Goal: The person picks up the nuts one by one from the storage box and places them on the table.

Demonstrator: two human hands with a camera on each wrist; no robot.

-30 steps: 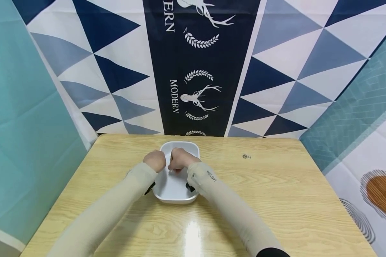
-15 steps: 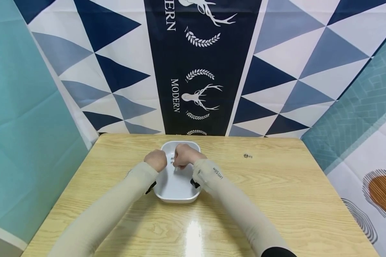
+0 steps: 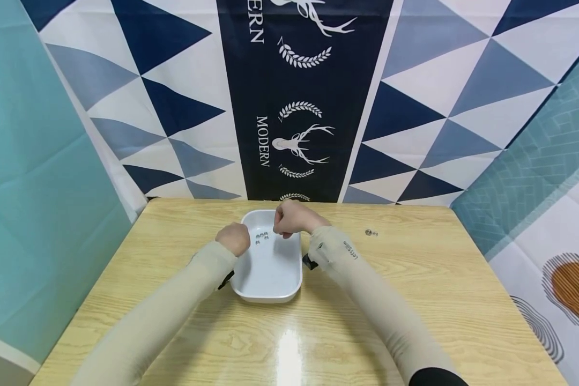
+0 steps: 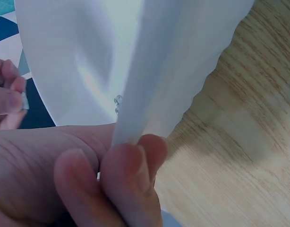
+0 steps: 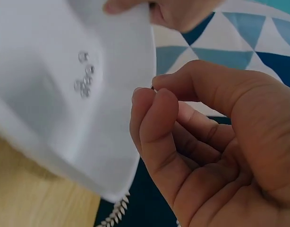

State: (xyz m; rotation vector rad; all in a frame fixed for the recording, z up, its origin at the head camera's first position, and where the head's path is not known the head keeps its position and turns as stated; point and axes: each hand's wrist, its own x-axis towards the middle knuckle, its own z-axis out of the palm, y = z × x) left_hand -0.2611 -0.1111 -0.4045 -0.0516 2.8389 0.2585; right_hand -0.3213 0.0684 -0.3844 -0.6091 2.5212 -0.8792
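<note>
A white rectangular plastic tub [image 3: 266, 279] stands on the table, its long sides running away from me. My left hand [image 3: 234, 239] grips its left rim, thumb and fingers on either side of the wall in the left wrist view. Several small shiny round pieces [image 5: 86, 78] lie grouped on the tub floor near its far end. Over the tub's far right corner is my right hand [image 3: 295, 219], its thumb and fingertips pinched together. A tiny glinting piece [image 4: 25, 100] shows between them, mostly hidden by the fingers; I cannot tell its kind.
Two small shiny round pieces [image 3: 371, 233] lie on the wooden table [image 3: 391, 289] to the right of the tub. A patterned cloth [image 3: 415, 107] hangs right behind the table's far edge. Teal cloth [image 3: 43, 177] hangs along the left side.
My right hand has moved from the middle of the tub to the right and away from me, over the far right rim, uncovering the small pieces. The left hand has stayed at the rim.
</note>
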